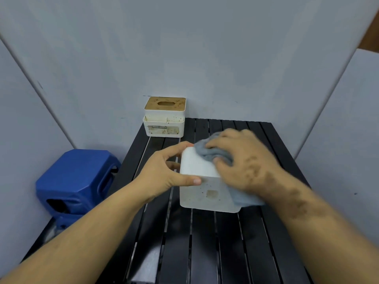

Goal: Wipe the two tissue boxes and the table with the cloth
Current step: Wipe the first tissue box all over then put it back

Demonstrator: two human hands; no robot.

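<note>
A white tissue box [202,187] stands in the middle of the black slatted table [205,242], its near side spotted with brown stains. My left hand [164,171] grips its left side, thumb on the near face. My right hand [242,158] presses a bunched grey cloth [207,152] onto the box's top right part; a paler end of the cloth hangs down at the box's right. A second tissue box [164,119] with a brown stained lid sits at the table's far left corner, against the wall.
A blue plastic stool [75,181] stands on the floor left of the table. Pale grey wall panels close in behind and on both sides. A brown patch shows at the upper right corner.
</note>
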